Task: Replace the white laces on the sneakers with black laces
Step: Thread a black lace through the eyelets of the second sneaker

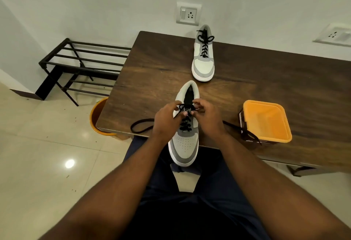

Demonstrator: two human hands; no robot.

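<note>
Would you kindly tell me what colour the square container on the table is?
The container is orange, shown best in the head view, the only one.

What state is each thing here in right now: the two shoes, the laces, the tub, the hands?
Far sneaker: laced in black, bow tied, standing on the table.
Near sneaker: laced in black, not yet tied, toe over the table edge.
Black lace: loose ends trailing to both sides.
Orange tub: lid on.
Left hand: pinching the lace.
Right hand: pinching the lace.
</note>
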